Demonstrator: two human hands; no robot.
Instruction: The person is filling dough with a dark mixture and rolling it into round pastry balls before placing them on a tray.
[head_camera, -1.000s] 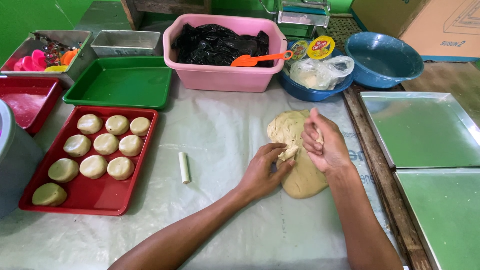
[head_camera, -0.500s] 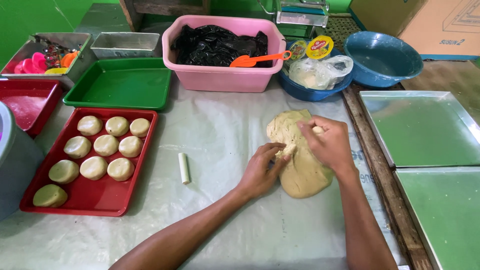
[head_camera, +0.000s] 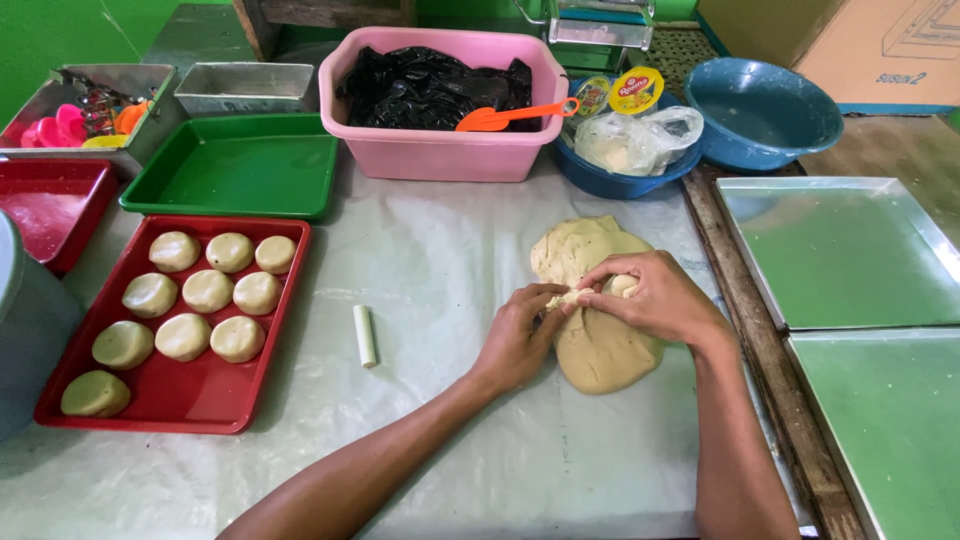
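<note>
Head view, looking down at a table under a pale plastic sheet (head_camera: 440, 260). Big lump of beige dough (head_camera: 595, 330) lies right of centre on the sheet. Both hands meet over its middle. Left hand (head_camera: 520, 335) comes in from the near side, fingers curled, fingertips pinching a small bit of dough at the lump's top surface. Right hand (head_camera: 655, 300) lies across the dough from the right, fingers bent and pressed together on the same pinched bit; the two hands' fingertips touch or nearly touch.

Left of the hands, apart from the dough, a short white stick (head_camera: 365, 335) lies on the sheet. Further left, a red tray (head_camera: 200, 395) holds ten round dough portions (head_camera: 208, 290), nine in rows and one alone at the near left corner. Beyond it a green tray (head_camera: 240, 165). At the far side, middle, a pink tub (head_camera: 440, 150) with black plastic inside and an orange scoop (head_camera: 510, 115) across its rim. Right of it a small blue bowl (head_camera: 620, 180) with a clear bag, then a bigger blue basin (head_camera: 765, 110). Two flat metal trays (head_camera: 850, 250) sit at the right edge.
</note>
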